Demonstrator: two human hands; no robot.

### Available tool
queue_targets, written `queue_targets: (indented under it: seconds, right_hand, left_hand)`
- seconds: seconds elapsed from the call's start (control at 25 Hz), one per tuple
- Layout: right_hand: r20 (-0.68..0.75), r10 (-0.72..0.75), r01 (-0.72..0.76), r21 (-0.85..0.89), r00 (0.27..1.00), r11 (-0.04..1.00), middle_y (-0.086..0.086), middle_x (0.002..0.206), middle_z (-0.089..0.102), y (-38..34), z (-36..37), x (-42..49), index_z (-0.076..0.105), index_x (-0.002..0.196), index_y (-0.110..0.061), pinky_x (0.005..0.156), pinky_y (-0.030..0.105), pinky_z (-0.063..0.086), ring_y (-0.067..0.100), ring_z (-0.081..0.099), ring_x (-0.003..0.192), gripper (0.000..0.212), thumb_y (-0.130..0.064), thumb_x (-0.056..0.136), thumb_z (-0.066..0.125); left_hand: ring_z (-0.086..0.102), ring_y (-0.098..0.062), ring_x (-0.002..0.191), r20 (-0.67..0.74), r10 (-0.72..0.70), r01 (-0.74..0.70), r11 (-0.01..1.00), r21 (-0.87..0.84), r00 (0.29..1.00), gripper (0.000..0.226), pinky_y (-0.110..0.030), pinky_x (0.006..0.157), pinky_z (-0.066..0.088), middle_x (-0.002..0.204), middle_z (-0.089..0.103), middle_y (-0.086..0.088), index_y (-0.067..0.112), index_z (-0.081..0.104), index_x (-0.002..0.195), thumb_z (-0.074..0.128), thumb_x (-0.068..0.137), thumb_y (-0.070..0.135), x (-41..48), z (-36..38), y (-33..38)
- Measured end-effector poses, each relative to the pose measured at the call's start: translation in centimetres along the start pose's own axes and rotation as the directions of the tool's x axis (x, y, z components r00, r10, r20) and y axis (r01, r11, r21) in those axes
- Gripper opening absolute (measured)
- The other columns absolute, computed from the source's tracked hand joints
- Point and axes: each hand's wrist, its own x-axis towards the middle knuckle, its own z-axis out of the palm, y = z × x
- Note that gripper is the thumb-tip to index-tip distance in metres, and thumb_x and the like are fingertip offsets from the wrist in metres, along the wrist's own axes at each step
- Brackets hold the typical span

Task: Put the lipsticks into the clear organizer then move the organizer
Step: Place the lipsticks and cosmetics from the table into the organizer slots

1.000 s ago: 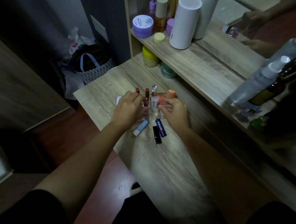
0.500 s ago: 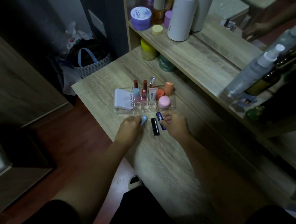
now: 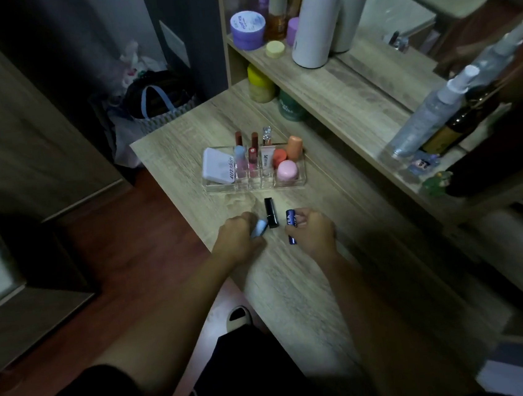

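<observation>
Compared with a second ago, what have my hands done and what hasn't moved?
Both hands pulled back from the clear organizer toward you. The left hand closed on the light blue tube; the right hand took hold of the dark blue lip balm. The black lipstick still lies between them, and the organizer's contents look unchanged.

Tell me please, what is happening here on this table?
A person is tidying lipsticks into a clear organizer on a wooden table. The left hand grips a light blue tube, and the right hand grips a dark blue lip balm. A black lipstick lies untouched between them. The organizer, beyond the hands, already holds several lipsticks, a white compact and small round pots.
</observation>
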Motion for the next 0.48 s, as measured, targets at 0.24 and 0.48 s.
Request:
queue_targets:
  seconds: [0.24, 0.48]
  right_hand:
    - [-0.047, -0.074, 0.085, 0.307, 0.996, 0.948, 0.004, 0.113, 0.066, -2.9, -1.0, 0.6, 0.057, 0.124, -0.014, 0.048, -0.006, 0.039, -0.01, 0.052, 0.072, 0.044, -0.011, 0.082, 0.069]
    - [-0.141, -0.208, 0.247, 0.389, 0.968, 0.887, 0.01, 0.112, 0.068, -4.7, -1.0, 2.0, 0.061, 0.119, -0.008, 0.077, 0.012, 0.053, 0.014, 0.066, 0.095, 0.038, -0.008, 0.082, 0.07]
  left_hand:
    - [0.065, -0.03, 0.076, -0.283, 0.028, -0.073, 0.986, -0.153, 0.959, 0.023, -0.033, 0.067, 0.048, 0.086, 0.07, -0.016, 0.005, 0.063, 0.095, 0.069, 0.077, 0.018, 1.8, -3.8, 1.5]
    - [0.064, -0.029, 0.075, -0.407, -0.041, -0.055, 0.974, -0.221, 0.913, 0.018, -0.038, 0.07, 0.052, 0.081, 0.07, -0.016, 0.002, 0.063, 0.093, 0.067, 0.081, 0.015, 3.0, -5.4, 2.1]
